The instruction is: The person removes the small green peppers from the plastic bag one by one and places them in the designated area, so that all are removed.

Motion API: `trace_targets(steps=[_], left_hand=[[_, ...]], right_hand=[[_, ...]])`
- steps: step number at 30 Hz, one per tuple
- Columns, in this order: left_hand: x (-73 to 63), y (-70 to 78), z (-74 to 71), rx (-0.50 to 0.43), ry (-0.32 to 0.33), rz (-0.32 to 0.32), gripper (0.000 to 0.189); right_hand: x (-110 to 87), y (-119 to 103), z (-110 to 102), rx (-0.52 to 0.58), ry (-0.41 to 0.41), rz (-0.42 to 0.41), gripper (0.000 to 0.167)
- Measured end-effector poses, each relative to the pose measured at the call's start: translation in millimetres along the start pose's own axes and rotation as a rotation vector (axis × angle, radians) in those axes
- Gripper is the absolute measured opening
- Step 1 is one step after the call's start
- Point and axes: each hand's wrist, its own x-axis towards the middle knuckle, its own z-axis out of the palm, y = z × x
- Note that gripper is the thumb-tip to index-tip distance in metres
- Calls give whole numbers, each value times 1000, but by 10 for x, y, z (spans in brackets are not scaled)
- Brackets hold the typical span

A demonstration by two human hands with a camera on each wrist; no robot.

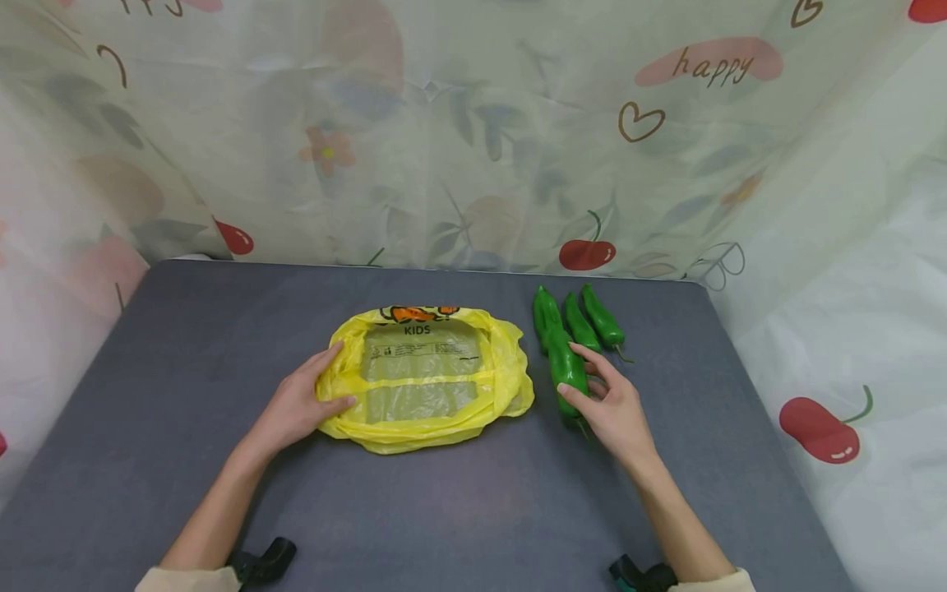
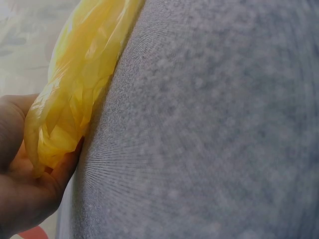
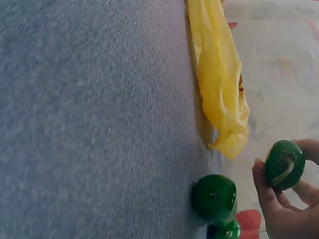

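A yellow plastic bag [image 1: 425, 437] lies on the table with its opening spread wide, "KIDS" printed near its far side. My left hand [image 1: 299, 404] holds the bag's left end, thumb on the near side and fingers round it; the left wrist view shows the yellow film [image 2: 75, 84] between them. To the right of the bag, my right hand [image 1: 616, 411] pinches a long green pepper [image 1: 566, 366] between thumb and fingers. Its stem end [image 3: 285, 167] faces the right wrist camera, raised above the table. Another green pepper [image 1: 541, 321] is partly hidden behind it.
Two more green peppers, one [image 1: 580, 325] beside the other [image 1: 602, 316], lie just beyond my right hand. A dark grey cloth covers the table [image 1: 444, 518]. Behind its far edge hangs a printed curtain [image 1: 473, 148] with cherries and flowers.
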Motion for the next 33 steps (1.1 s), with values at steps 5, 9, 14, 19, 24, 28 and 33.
trace_targets(steps=[5,9,14,19,24,28,33], left_hand=[[2,15,-8,5,2,1,87],[6,23,-10,7,1,0,87],[1,-1,-9,5,5,6,87],[-3,-11,-3,1,2,7,87],[-7,-14,5,1,-2,0,87],[-8,-11,6,-3,0,0,87],[-10,-7,3,1,3,2,87]], right_hand=[[-13,17,-53,-48,31,-18,59],[-17,41,-112,-84,53,-25,59],[-19,74,-188,-103,63,-26,59],[-25,128,-252,-98,64,15,60],[-41,189,-313,-139,74,54,61],[-61,233,-373,-161,82,78,62],[-75,280,-443,-173,88,98,63]])
